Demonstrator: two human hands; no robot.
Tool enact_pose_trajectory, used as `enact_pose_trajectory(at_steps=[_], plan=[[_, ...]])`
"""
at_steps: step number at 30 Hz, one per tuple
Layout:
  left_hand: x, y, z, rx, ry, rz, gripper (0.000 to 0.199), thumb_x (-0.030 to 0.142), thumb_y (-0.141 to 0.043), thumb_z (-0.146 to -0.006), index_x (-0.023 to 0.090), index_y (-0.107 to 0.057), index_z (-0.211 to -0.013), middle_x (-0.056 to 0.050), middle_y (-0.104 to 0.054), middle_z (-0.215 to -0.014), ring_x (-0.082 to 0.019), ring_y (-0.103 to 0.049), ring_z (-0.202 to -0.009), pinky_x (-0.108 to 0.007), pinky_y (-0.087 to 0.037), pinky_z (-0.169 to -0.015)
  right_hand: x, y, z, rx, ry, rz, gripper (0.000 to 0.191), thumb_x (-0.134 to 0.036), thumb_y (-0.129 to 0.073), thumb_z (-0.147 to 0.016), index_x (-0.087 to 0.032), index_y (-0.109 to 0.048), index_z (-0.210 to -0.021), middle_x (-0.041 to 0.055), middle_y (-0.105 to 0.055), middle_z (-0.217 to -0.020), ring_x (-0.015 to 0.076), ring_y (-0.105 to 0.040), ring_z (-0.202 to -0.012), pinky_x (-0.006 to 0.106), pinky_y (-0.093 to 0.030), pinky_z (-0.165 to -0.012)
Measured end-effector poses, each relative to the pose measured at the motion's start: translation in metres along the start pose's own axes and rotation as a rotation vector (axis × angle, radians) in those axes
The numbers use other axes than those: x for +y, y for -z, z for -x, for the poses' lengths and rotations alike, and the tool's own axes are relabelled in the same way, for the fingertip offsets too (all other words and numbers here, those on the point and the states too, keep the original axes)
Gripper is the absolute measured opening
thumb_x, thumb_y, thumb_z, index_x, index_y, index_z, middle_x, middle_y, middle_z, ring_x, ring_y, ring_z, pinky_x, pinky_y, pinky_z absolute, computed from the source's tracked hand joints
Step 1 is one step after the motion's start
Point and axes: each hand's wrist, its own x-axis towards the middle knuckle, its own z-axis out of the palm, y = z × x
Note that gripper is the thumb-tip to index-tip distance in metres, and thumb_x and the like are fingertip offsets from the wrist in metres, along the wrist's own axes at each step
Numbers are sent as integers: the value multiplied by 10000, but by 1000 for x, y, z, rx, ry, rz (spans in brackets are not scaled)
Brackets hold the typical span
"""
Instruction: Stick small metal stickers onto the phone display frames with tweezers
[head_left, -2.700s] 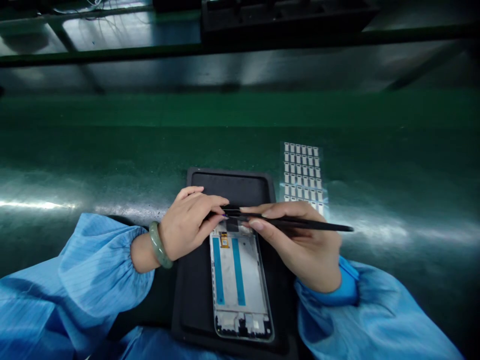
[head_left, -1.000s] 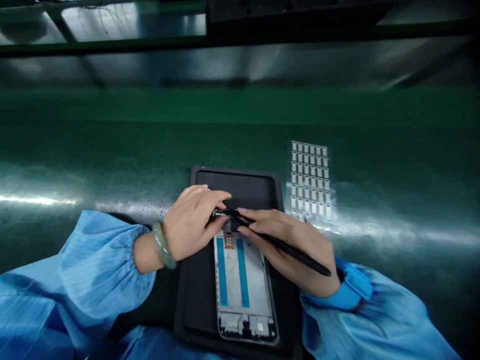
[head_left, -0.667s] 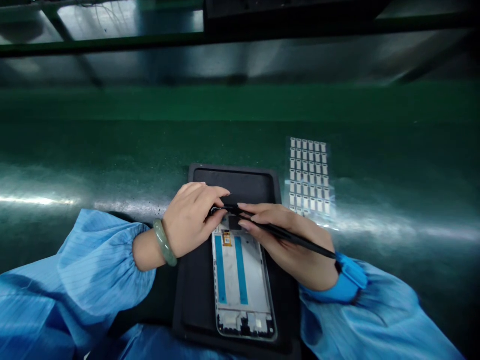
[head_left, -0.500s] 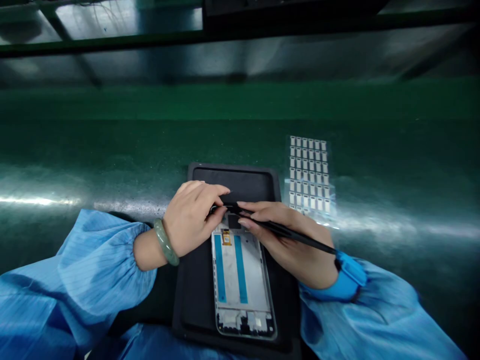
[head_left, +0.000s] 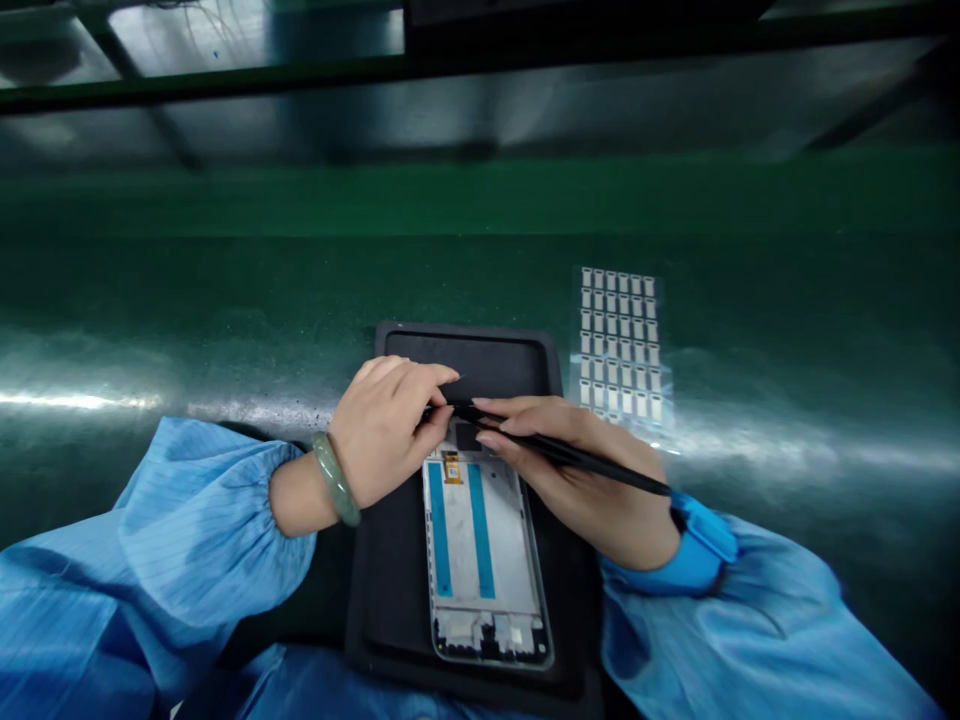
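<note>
An opened phone frame [head_left: 487, 540] lies face down on a black tray [head_left: 390, 600], with two blue strips and a small orange flex piece on its pale metal back. My right hand [head_left: 577, 460] grips black tweezers [head_left: 592, 461], whose tips reach left over the phone's top end. At that same end my left hand [head_left: 390, 425] is closed, thumb and index finger pinched at the phone's top edge. Whatever sits between those fingers is hidden, and so is the phone's top left corner.
On the green bench mat [head_left: 225, 290], right of the tray, lies a clear sheet of small white stickers [head_left: 621, 345] in rows. A raised ledge or shelf [head_left: 480, 120] runs across the back, blurred.
Both hands keep their places at the phone's top end, with only a slight shift of the right hand and tweezers. The whole view has moved a little.
</note>
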Motion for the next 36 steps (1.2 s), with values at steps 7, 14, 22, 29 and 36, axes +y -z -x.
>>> enact_pose_trajectory(at_steps=[7, 14, 22, 29, 36], plan=[[-2, 4, 1, -22, -4, 55, 227, 134, -527, -866, 152, -504, -1092, -17, -655, -859, -203, -570, -890, -372, -422, -840, 0, -2, 0, 38, 9, -24, 239, -76, -703, -783, -230, -595, -931, 30, -690, -970, 189, -668, -910, 305, -561, -811], [-1, 6, 1, -46, -2, 42, 223, 144, -533, -870, 151, -505, -1091, -22, -649, -864, -201, -567, -868, -370, -423, -814, -1, -3, 0, 70, -10, -23, 237, -82, -699, -784, -243, -598, -926, 24, -693, -970, 200, -674, -887, 332, -579, -790], [1, 4, 0, -23, -14, -52, 211, 136, -506, -871, 157, -504, -1081, -20, -645, -844, -205, -571, -858, -367, -431, -780, -3, -3, -1, 83, -30, -11, 212, -90, -680, -799, -242, -592, -918, 29, -697, -950, 202, -679, -873, 332, -582, -779], [-1, 2, -1, 8, -33, -41, 216, 120, -506, -868, 136, -513, -1083, -31, -650, -832, -208, -580, -849, -379, -450, -785, -1, -1, -2, 16, -4, 3, 201, -111, -689, -800, -240, -590, -917, 30, -692, -959, 206, -673, -898, 334, -573, -794], [-6, 7, 4, -45, -54, 76, 300, 137, -491, -880, 161, -467, -1177, -37, -660, -938, -193, -586, -927, -419, -431, -926, 0, -1, -2, 23, 8, -7, 186, -117, -689, -802, -238, -599, -911, 29, -696, -957, 211, -674, -901, 345, -576, -801]])
